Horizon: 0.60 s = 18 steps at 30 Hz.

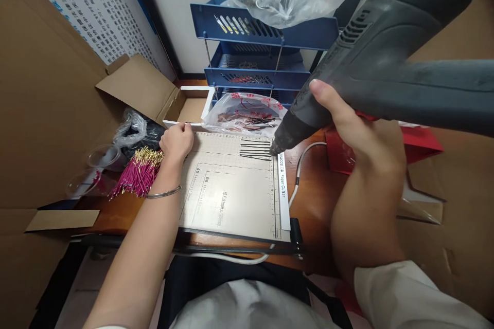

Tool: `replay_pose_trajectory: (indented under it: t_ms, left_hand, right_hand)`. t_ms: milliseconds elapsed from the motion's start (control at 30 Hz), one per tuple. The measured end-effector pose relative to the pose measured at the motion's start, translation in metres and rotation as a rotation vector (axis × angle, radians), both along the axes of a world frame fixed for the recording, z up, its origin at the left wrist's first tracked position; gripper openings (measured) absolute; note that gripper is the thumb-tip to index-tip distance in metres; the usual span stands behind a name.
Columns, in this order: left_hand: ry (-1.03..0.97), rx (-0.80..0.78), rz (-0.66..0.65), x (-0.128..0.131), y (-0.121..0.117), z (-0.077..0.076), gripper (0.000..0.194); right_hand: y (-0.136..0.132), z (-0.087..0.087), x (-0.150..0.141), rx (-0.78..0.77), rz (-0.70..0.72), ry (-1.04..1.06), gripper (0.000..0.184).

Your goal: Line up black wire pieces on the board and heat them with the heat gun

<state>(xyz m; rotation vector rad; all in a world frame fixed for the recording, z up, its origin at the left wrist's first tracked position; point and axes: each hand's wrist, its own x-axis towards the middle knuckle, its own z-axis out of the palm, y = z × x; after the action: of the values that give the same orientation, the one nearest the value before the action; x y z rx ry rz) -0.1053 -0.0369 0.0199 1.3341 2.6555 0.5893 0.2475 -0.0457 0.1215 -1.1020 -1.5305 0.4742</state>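
Observation:
My right hand (360, 133) is wrapped round the grip of a dark grey heat gun (370, 56), forefinger laid along its body. The gun's nozzle points down at several thin black tubes (255, 149) lying in a row at the far end of a grey paper cutter board (231, 195). My left hand (176, 141), a metal bangle on its wrist, rests as a loose fist on the board's far left corner; nothing shows in it.
A heap of pink pins with gold tips (139, 172) lies left of the board, beside clear plastic cups (100, 157). Behind the board are a plastic bag of parts (247, 113), blue stacked trays (254, 56) and an open cardboard box (154, 92). Cardboard walls stand on both sides.

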Motion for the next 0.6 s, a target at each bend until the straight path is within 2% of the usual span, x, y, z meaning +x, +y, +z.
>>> replay_pose_trajectory:
  t_ms: [133,233,300,433,533,600]
  left_hand:
    - [-0.065,0.062,-0.107,0.022,-0.020,0.009,0.038]
    - [-0.082,0.163,-0.356,0.054,-0.048,0.015,0.030]
    - [-0.065,0.177,-0.521,0.079,-0.066,0.017,0.038]
    - [0.065,0.038,-0.752,0.117,-0.084,0.011,0.064]
    - [0.125,-0.091,-0.836,0.126,-0.083,0.003,0.077]
    - [0.147,-0.146,-0.877,0.125,-0.083,-0.001,0.079]
  right_hand:
    - [-0.001,-0.003,0.001,0.032,-0.052,-0.004,0.038]
    - [0.001,-0.004,0.002,0.051,-0.090,0.006,0.042]
    - [0.003,-0.003,0.004,0.037,-0.086,0.023,0.048]
    - [0.005,0.000,0.005,0.050,-0.086,0.022,0.049]
    - [0.003,0.002,0.006,0.039,-0.068,0.017,0.044]
    - [0.001,0.003,0.006,0.024,-0.092,0.033,0.048]
